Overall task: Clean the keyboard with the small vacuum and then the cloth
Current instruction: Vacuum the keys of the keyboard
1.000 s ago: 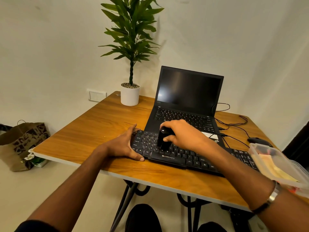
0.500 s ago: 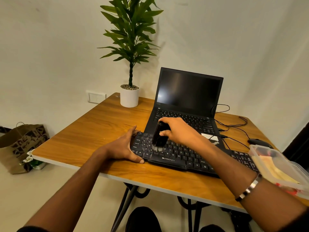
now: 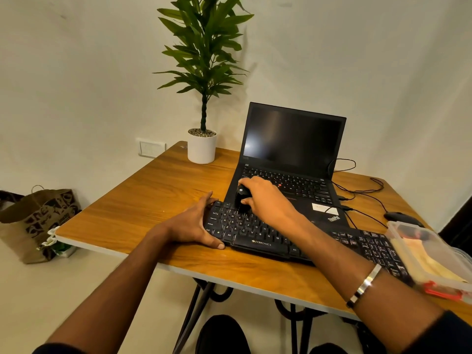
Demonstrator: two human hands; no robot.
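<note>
A black keyboard [image 3: 263, 237] lies along the front of the wooden table [image 3: 143, 200]. My right hand [image 3: 268, 200] grips a small black vacuum [image 3: 241, 199], held upright with its lower end on the top-left key rows. My left hand [image 3: 191, 223] rests flat against the keyboard's left end, thumb along its front edge. A yellow cloth [image 3: 419, 261] lies inside a clear plastic box [image 3: 439, 279] at the right edge.
An open black laptop [image 3: 293, 149] stands just behind the keyboard. A potted plant [image 3: 203, 146] sits at the back left. Cables [image 3: 357, 190] and a black mouse [image 3: 398, 217] lie to the right. A paper bag [image 3: 38, 221] is on the floor at the left.
My right hand has moved the vacuum away from me and leftward, from the middle key rows to the top-left rows. My left hand has stayed at the keyboard's left end.
</note>
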